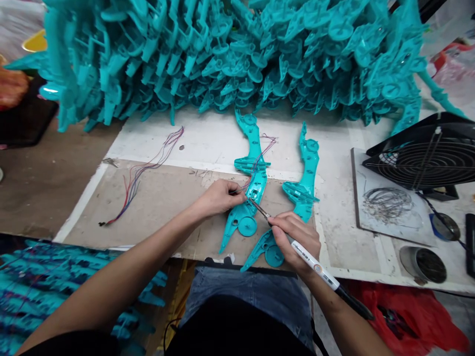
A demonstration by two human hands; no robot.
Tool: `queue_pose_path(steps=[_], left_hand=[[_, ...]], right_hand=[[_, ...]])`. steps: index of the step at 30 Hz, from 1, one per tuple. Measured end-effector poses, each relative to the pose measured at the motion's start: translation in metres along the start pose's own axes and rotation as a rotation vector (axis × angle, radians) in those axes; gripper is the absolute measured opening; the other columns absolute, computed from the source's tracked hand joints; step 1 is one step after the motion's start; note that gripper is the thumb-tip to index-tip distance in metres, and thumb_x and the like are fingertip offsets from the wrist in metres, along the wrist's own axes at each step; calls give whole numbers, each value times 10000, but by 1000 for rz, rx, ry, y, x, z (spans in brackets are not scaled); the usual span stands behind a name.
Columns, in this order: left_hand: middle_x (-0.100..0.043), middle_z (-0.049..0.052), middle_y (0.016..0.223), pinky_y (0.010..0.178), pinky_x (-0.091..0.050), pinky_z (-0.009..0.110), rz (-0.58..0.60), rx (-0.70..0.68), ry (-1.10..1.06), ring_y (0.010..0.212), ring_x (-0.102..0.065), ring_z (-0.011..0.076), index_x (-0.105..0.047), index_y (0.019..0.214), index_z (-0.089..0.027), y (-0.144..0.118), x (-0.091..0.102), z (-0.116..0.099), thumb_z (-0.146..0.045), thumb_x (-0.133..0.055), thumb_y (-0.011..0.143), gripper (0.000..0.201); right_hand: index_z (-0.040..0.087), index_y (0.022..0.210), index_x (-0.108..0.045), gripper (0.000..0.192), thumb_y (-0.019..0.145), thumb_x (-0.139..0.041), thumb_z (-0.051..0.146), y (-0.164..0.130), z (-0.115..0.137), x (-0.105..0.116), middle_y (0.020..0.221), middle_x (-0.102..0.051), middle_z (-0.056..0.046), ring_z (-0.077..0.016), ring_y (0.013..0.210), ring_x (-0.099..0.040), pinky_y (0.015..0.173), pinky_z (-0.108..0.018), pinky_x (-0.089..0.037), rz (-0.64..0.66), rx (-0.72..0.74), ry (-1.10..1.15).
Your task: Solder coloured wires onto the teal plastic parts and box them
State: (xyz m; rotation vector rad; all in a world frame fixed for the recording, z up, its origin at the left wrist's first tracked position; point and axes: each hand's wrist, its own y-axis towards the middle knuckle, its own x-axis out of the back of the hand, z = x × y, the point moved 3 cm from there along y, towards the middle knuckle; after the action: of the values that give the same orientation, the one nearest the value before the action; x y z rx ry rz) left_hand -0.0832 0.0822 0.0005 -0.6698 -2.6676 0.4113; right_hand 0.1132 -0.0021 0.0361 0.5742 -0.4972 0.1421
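A curved teal plastic bow-shaped part lies in front of me with its inner side up. My right hand is closed around a white soldering iron, its metal tip resting at the middle of that part. Close by the tip, my left hand has thumb and finger pinched on thin wires, whose red and purple strands trail up over the part. The exact ends between the fingers are hidden. To the right lies a second teal part, partly covered by my right hand.
A big stack of teal parts lines the back. Loose wires lie at left. On the right are a black fan, a board with tangled thin wire, and a round tin. More wired teal parts sit below left.
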Motion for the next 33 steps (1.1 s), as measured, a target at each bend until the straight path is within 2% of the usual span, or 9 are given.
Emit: queue_pose_path(steps=[7, 12, 17, 23, 28, 33], left_hand=[[-405, -38, 566, 522, -242, 250, -8, -27, -20, 542, -324, 88, -547, 618, -159, 0, 0, 2, -335, -579, 721, 206], [-422, -35, 561, 518, -249, 245, -16, -9, -35, 539, -344, 88, -551, 613, -159, -1, 0, 1, -345, -585, 727, 221], [-367, -46, 539, 507, -234, 244, -10, -15, -18, 532, -316, 85, -494, 571, -168, -1, 0, -3, -345, -586, 718, 248], [-394, -42, 535, 506, -230, 244, -20, -23, -3, 529, -322, 82, -517, 572, -161, -1, 0, -6, -328, -581, 709, 225], [-368, -46, 526, 505, -228, 244, -16, -17, -1, 525, -315, 82, -500, 559, -166, -1, 0, -6, -325, -579, 717, 237], [-413, -39, 528, 500, -228, 246, -22, 3, -1, 519, -330, 84, -538, 570, -160, -1, 0, -6, -303, -591, 714, 209]], right_hand=[[224, 1073, -660, 301, 835, -585, 55, -2, 0, 0, 811, -638, -29, -156, 766, -611, 697, -326, -516, 18, 24, -30], [225, 1074, -667, 313, 825, -588, 52, -1, 0, 3, 825, -650, -32, -167, 789, -622, 713, -336, -519, -35, 16, -15], [224, 1063, -666, 291, 837, -584, 60, 0, 1, 0, 821, -650, -33, -158, 773, -614, 700, -328, -515, 24, 15, -26], [218, 1061, -670, 292, 832, -582, 60, -1, 1, 3, 806, -640, -31, -164, 782, -618, 706, -330, -516, -13, 14, -21], [225, 1052, -681, 280, 836, -582, 78, -2, -2, 2, 806, -651, -30, -168, 775, -623, 708, -335, -519, 15, 6, -13], [226, 1066, -688, 284, 840, -579, 93, -3, -3, 7, 810, -659, -39, -182, 801, -632, 711, -349, -525, -38, -16, -30]])
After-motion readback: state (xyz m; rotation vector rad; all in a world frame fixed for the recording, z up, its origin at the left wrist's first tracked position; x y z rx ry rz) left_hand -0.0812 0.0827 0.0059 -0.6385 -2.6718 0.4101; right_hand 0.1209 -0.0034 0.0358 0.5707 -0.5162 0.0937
